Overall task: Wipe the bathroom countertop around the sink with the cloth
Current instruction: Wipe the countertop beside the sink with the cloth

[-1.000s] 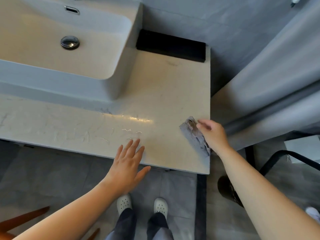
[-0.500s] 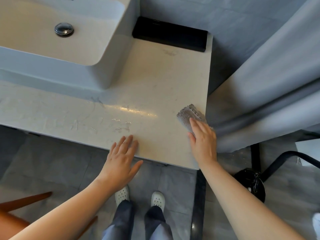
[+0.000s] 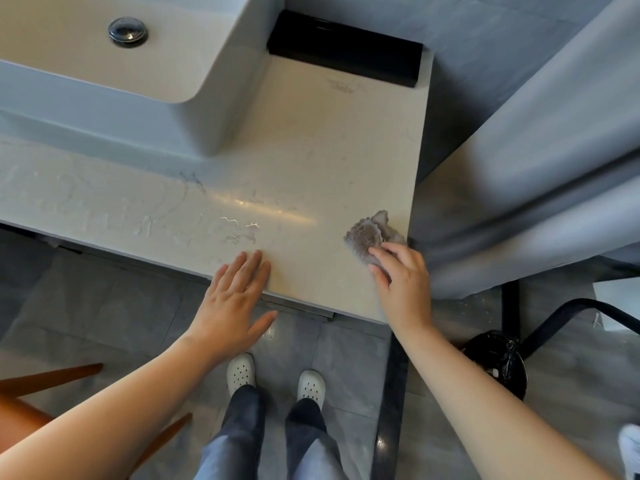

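Note:
A pale marble countertop (image 3: 311, 161) runs below a white vessel sink (image 3: 194, 109) with a chrome drain (image 3: 128, 31). A crumpled grey cloth (image 3: 369, 235) lies on the counter close to its right edge. My right hand (image 3: 403, 285) holds the near part of the cloth against the counter, fingers curled over it. My left hand (image 3: 235, 299) rests flat on the counter's front edge, fingers straight, thumb hanging off the edge. Thin wet streaks (image 3: 239, 226) glint between the two hands.
A black box (image 3: 346, 50) sits at the back of the counter against the wall. A grey curtain (image 3: 540, 161) hangs just right of the counter. On the floor are a black bin (image 3: 498, 362), a black stand, orange chair legs (image 3: 52, 379) and my white shoes.
The cloth went from being held at the right edge to lying bunched on the counter under my right hand's fingers. My left hand stayed flat on the front edge.

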A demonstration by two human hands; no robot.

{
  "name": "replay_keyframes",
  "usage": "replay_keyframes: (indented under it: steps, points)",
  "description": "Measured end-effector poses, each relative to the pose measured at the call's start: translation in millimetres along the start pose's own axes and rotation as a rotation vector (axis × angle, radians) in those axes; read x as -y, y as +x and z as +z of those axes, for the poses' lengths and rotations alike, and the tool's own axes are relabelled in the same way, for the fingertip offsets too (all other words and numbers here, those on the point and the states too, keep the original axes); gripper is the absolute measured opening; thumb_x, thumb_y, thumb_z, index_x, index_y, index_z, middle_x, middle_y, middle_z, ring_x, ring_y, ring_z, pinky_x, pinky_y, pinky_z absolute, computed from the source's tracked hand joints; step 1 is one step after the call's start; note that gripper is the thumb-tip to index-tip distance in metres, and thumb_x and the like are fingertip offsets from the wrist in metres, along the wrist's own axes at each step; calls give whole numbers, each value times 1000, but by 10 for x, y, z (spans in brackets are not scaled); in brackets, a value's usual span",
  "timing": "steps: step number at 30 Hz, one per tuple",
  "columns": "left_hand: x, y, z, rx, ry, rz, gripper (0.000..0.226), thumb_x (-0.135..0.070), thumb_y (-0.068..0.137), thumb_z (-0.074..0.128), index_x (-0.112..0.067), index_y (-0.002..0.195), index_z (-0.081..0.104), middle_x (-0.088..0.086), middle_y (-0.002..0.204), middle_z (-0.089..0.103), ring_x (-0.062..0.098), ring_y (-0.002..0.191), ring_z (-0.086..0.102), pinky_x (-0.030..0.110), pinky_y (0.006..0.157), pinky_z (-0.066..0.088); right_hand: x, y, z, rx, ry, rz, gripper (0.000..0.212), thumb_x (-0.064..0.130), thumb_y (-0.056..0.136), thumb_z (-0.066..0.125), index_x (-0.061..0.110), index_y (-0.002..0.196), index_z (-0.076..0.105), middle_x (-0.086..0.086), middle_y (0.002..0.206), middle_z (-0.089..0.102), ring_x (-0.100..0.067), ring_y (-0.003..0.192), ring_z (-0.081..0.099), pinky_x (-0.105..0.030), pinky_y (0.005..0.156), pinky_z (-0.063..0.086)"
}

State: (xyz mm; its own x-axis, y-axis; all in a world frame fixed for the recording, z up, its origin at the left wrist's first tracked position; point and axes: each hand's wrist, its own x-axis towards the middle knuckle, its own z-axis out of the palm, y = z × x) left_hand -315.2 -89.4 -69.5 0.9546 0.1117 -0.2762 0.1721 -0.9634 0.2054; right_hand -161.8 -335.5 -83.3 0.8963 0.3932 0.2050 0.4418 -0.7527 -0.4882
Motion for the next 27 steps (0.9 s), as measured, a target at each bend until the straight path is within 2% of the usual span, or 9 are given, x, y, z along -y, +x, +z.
replay_keyframes:
  steps: [6, 10, 14, 17, 20, 22, 27]
  points:
    - [-10, 5, -12, -7, -8, 9, 85, -67, 82, 14, -19, 152, 7, 2, 160, -5, 20, 146, -11, 38, 118, -4, 196, -608, -73, 50, 11, -37, 27, 15, 86, 66, 14, 113, 68, -2, 116, 62, -21, 108, 56, -42, 85, 52]
    - [-9, 8, -10, 0, 5, 2, 87, -68, 80, 11, -19, 152, 4, 2, 160, -8, 20, 146, -13, 38, 118, -5, 315, -780, -97, 68, 61, -66, 24, 10, 82, 69, 12, 106, 72, -3, 108, 65, -20, 98, 61, -30, 80, 55]
    - [-10, 9, -48, 0, -31, 7, 89, -69, 78, 9, -20, 152, 5, 0, 160, -8, 18, 146, -13, 34, 117, -7, 516, -810, -193, 112, 345, 123, 23, 8, 85, 67, 14, 107, 71, 5, 103, 67, -6, 94, 63, -19, 82, 53]
    - [0, -3, -95, 2, -105, 7, 86, -69, 81, 16, -20, 152, 12, -1, 160, -3, 17, 147, -8, 31, 116, -3, 629, -595, -376, -19, 435, 197, 23, 9, 87, 66, 12, 109, 70, 6, 100, 68, -1, 92, 63, -17, 82, 53]
    - [18, -56, -137, -34, -168, -22, 74, -62, 89, 29, -21, 150, 22, 0, 160, 7, 17, 147, -2, 34, 117, 5, 620, -166, -504, -150, 386, 139, 23, 6, 86, 66, 8, 108, 71, 2, 101, 69, -10, 94, 64, -21, 84, 51]
    - [57, -109, -149, -46, -165, -36, 75, -63, 88, 26, -20, 149, 26, 1, 160, 10, 18, 147, 0, 35, 118, 7, 537, 120, -463, -171, 288, 85, 22, 6, 86, 65, 8, 107, 71, -2, 102, 70, -15, 95, 64, -25, 85, 51]
    - [258, -246, -171, -57, -160, -57, 80, -65, 83, 19, -18, 147, 31, 4, 159, 15, 21, 147, 5, 40, 119, 11, 345, 334, -36, 38, 126, 75, 24, 11, 88, 62, 10, 110, 69, -4, 109, 68, -20, 101, 61, -26, 84, 47]
